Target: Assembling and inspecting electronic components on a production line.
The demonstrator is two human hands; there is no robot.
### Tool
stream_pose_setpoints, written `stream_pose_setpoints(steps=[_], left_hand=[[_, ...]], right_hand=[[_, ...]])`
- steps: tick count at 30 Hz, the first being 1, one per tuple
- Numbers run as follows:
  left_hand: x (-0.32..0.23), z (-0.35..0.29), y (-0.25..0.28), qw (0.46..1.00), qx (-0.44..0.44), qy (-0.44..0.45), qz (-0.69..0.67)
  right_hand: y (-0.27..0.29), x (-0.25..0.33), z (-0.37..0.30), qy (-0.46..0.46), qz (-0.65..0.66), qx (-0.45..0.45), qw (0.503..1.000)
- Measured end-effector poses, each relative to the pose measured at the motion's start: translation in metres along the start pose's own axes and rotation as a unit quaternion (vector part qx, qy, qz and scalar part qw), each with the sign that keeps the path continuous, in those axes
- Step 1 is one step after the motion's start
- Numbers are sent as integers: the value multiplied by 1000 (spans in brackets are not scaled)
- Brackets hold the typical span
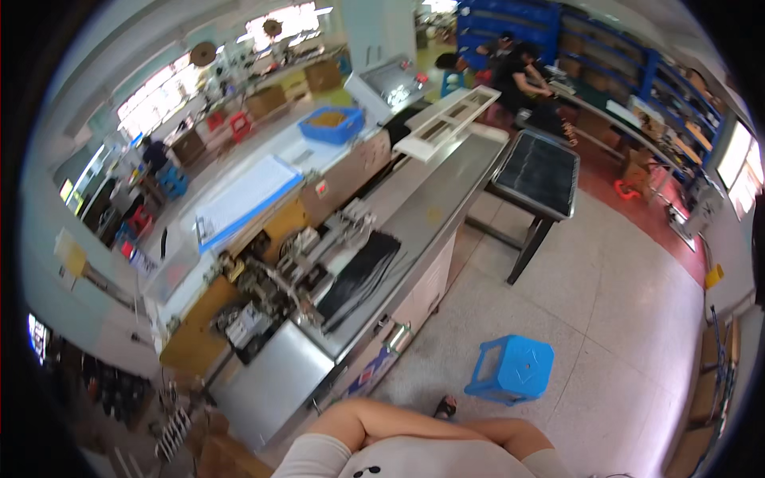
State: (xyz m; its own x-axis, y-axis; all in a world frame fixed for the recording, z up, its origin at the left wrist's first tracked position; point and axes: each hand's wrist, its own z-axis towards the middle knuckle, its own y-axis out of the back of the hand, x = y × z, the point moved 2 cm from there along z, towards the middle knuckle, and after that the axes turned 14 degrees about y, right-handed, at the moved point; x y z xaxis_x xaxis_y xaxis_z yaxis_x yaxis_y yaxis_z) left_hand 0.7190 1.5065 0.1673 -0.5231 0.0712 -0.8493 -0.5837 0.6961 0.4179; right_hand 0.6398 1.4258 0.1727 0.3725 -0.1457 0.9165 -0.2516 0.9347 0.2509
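Observation:
My arms are folded across my body at the lower edge, the left forearm point(378, 416) crossing toward the right arm point(510, 432). Both hands are tucked out of sight, so what they touch is hidden. Ahead to the left stands a long machine with a metal mechanism point(299, 259). A bundle of thin black strips or wires point(362, 275) lies on its grey steel bed point(430, 203). Nearest to me is the machine's bare metal end cover point(275, 386).
A blue plastic stool point(518, 366) stands on the floor in front, right of the machine. Farther off are a black-topped table point(538, 171), a blue bin point(333, 127) on the machine and a tilted control panel point(390, 84). People point(518, 76) sit by a workbench at the back.

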Motion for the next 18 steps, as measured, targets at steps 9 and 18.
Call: stream_pose_setpoints(steps=[9, 18], left_hand=[[-19, 17, -65, 980, 185, 42, -67], [-43, 51, -65, 920, 370, -17, -131]], right_hand=[[43, 26, -63, 13, 50, 12, 999], [35, 15, -24, 106, 106, 71, 986]])
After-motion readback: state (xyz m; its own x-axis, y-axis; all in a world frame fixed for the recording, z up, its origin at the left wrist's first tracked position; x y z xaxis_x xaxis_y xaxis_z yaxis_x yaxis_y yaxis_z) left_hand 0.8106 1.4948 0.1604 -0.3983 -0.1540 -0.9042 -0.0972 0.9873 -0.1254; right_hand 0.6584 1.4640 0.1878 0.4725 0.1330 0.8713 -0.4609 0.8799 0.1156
